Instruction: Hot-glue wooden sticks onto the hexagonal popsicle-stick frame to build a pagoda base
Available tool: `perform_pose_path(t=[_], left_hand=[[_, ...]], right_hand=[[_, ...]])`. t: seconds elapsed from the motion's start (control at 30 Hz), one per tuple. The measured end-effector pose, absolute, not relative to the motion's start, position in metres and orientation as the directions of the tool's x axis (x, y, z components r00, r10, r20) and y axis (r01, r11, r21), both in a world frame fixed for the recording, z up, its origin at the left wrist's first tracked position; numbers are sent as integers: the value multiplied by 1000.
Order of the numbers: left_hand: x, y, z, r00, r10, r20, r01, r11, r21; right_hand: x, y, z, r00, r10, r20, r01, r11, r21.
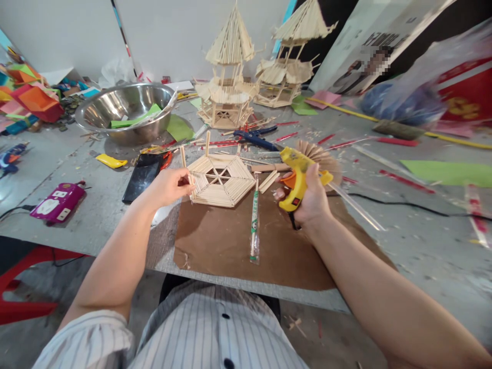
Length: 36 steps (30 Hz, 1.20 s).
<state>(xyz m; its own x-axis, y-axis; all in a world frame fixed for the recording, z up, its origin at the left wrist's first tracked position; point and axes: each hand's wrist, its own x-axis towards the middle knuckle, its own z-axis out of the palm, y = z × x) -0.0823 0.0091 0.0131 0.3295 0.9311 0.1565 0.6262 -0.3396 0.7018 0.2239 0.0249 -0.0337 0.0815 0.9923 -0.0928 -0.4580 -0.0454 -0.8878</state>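
Note:
A hexagonal panel of wooden sticks [235, 192], with spokes in its open centre, lies at the back of a brown board [226, 238]. A few short sticks stand up along its far side. My left hand [171, 185] is closed in a pinch at the panel's left corner; its fingers partly hide that spot. My right hand [313, 202] grips a yellow glue gun [295, 179] by the handle, nozzle toward the upper left. From its back end sticks out a clear glue stick [359, 207]. Between my hands lies a chopstick in a printed clear wrapper [254, 223].
Two stick pagodas [226, 97] stand at the back. Blue-handled pliers [257, 138], a steel bowl [126, 110], a black phone [141, 177], a yellow-handled cutter [111, 161] and a purple power strip [59, 202] lie around. A black cord [400, 204] crosses the right side.

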Motion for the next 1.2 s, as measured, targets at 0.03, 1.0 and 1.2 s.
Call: perform_pose_path(t=[0.03, 1.0, 1.2], left_hand=[[-82, 9, 13, 331, 930, 158, 624, -342, 702], [-81, 7, 18, 319, 936, 150, 697, -339, 632], [-80, 6, 20, 307, 942, 138, 699, -321, 639]], right_hand=[[224, 25, -34, 85, 992, -96, -458, -47, -888], [223, 22, -35, -82, 995, -54, -444, -85, -892], [222, 22, -35, -72, 996, -60, -439, -86, -895]])
